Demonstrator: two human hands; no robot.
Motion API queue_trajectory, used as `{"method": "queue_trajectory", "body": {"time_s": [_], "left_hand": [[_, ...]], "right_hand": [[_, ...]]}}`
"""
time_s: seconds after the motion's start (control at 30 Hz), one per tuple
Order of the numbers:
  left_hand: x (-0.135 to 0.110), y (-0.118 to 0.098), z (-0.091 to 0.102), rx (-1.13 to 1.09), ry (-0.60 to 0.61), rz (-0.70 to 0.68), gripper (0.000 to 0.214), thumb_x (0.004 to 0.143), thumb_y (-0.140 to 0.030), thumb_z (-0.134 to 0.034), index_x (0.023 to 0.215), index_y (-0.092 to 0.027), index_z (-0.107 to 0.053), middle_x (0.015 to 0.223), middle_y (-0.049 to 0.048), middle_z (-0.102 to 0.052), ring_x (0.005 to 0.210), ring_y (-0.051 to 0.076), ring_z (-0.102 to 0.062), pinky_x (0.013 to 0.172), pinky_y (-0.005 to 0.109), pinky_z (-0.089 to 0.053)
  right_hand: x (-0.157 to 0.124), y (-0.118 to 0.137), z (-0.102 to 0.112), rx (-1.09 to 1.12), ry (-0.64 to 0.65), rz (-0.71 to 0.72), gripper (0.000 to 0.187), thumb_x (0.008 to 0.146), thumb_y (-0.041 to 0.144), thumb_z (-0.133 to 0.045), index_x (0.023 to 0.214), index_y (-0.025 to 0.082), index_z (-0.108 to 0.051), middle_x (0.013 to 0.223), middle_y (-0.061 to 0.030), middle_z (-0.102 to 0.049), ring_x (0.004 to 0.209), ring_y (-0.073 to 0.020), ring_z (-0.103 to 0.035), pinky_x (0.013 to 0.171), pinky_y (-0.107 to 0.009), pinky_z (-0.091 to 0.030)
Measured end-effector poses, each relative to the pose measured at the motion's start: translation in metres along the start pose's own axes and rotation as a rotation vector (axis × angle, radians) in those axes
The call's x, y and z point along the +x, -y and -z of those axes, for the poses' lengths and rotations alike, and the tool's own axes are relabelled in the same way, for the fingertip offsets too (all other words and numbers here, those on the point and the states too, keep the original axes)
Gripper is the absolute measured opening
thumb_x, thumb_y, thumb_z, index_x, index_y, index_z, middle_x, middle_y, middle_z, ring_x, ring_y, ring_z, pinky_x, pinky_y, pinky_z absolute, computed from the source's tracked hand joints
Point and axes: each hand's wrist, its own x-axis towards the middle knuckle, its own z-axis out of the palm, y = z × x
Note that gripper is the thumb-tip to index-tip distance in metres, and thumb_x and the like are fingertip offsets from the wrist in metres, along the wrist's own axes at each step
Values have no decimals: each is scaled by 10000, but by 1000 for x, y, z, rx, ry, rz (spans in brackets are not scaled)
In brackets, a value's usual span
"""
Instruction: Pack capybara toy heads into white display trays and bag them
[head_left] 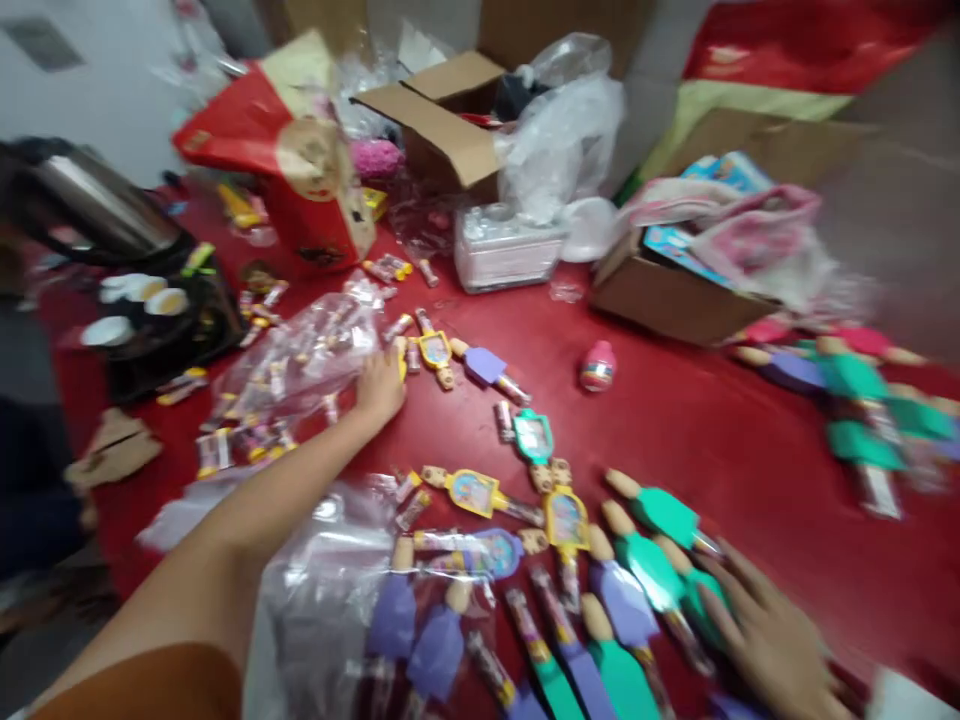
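My left hand (381,388) reaches over a clear plastic bag of small tubes (300,345), fingers curled together. Something yellow shows at its fingertips, too blurred to name. Beside them lies a yellow-framed paddle-shaped toy (435,350) with a beige head. My right hand (772,640), blurred and with fingers apart, rests at a green paddle-shaped toy (705,605) at the lower right. Near it are another green toy (666,518) and a purple toy (622,600). In the middle lies a second yellow-framed toy (472,492). Clear plastic bags (322,600) partly cover several toys.
A pink-topped small bottle (598,368) stands on the red table (720,430). Behind are a red pouch (300,170), a cardboard box (450,130), a clear container (510,250) and a box with cloth (675,290). A kettle (112,200) and cups stand left; more toys (855,380) lie right.
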Motion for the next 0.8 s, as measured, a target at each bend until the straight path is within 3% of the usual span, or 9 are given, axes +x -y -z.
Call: {"method": "queue_trajectory", "body": {"time_s": [0.1, 0.2, 0.33, 0.43, 0.53, 0.63, 0.7, 0.73, 0.8], "left_hand": [[-13, -12, -4, -99, 162, -230, 545, 679, -151, -553, 1219, -137, -483, 1109, 130, -599, 1044, 304, -552, 918, 410, -409], [7, -9, -12, -72, 250, -423, 455, 735, -393, -537, 1131, -170, -555, 1196, 140, -545, 1096, 350, -514, 928, 501, -394], [58, -39, -17, -110, -46, -258, 495, 829, -477, -389, 1174, -149, -527, 1405, 166, -345, 1318, 352, -298, 1029, 540, -287], [71, -73, -26, -129, 26, -223, 501, 866, -497, -343, 1237, -188, -475, 1398, 136, -375, 1293, 349, -339, 1002, 555, -319], [49, -96, -49, -61, 52, -409, 518, 858, -457, -379, 1319, -219, -380, 1230, 120, -527, 1117, 311, -510, 913, 476, -430], [16, -101, -70, 1, 101, -763, 487, 862, -382, -382, 1305, -186, -419, 1209, 142, -546, 1103, 296, -527, 911, 418, -440], [3, -98, -80, 44, 160, -967, 475, 846, -377, -409, 1264, -165, -488, 1260, 166, -526, 1171, 311, -488, 963, 447, -402], [0, -95, -83, 65, 171, -1025, 481, 840, -388, -420, 1254, -159, -506, 1287, 176, -509, 1201, 322, -464, 985, 473, -379], [2, -88, -88, 96, 169, -1059, 502, 841, -414, -419, 1269, -166, -503, 1321, 179, -486, 1233, 329, -433, 1005, 514, -344]], "right_hand": [[-4, 17, 6, -77, 65, -14, 471, 845, 472, -271, 1010, 259, -658, 1107, -115, -610, 1024, -286, -579, 831, -470, -494], [2, 10, 1, -110, 118, -74, 414, 863, 436, -363, 1129, 247, -617, 1293, -63, -521, 1184, -245, -476, 954, -425, -418], [2, 0, 0, -76, 123, -128, 391, 871, 397, -419, 1168, 212, -595, 1378, -85, -434, 1253, -280, -391, 981, -472, -349], [-2, 6, 2, -59, 135, -132, 386, 876, 389, -444, 1195, 217, -576, 1371, -100, -439, 1264, -282, -375, 980, -475, -334], [-4, 10, 3, -51, 141, -113, 392, 868, 405, -479, 1218, 247, -558, 1378, -80, -434, 1272, -262, -369, 974, -450, -340], [4, 4, 7, 14, 124, -55, 283, 843, 408, -519, 1057, 274, -648, 1249, -41, -555, 1177, -220, -470, 969, -412, -344], [21, -12, 16, 82, 93, -17, 228, 843, 404, -513, 784, 267, -685, 965, -3, -660, 977, -170, -571, 987, -395, -325], [36, -25, 22, 109, 57, -26, 306, 856, 402, -489, 660, 238, -657, 800, -1, -656, 873, -155, -586, 1010, -402, -300], [75, -61, 35, 129, -78, -140, 331, 864, 377, -464, 660, 184, -638, 750, -48, -634, 809, -166, -575, 970, -394, -340]]}}
